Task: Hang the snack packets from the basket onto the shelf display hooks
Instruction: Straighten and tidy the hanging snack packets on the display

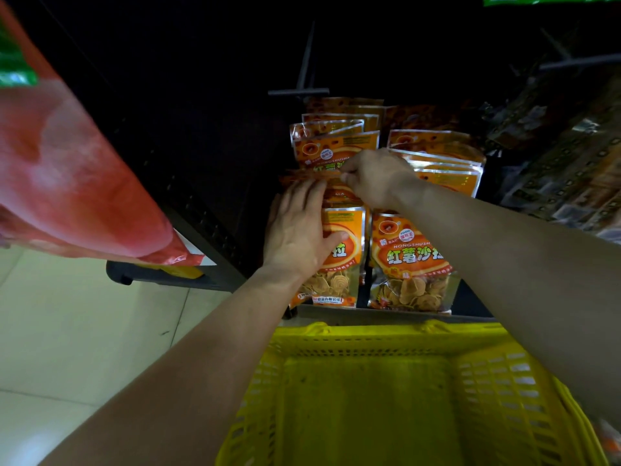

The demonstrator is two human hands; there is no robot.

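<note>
An orange snack packet [342, 253] hangs at the front of the left row on the dark shelf. My left hand [299, 230] lies flat over its front, fingers straight and thumb across the label. My right hand [376, 176] pinches the top edge of that packet, up where the hook is; the hook tip itself is hidden behind my fingers. More orange packets [336, 142] hang behind it. A second row [413, 257] hangs to the right. The yellow basket [504, 381] stands below, and its visible floor holds no packets.
Bare black hooks [304, 68] [571, 62] stick out above the rows. Dark packets [564, 163] hang at the right. A large red bag [67, 169] hangs close at the left. Pale floor tiles [67, 331] lie at the lower left.
</note>
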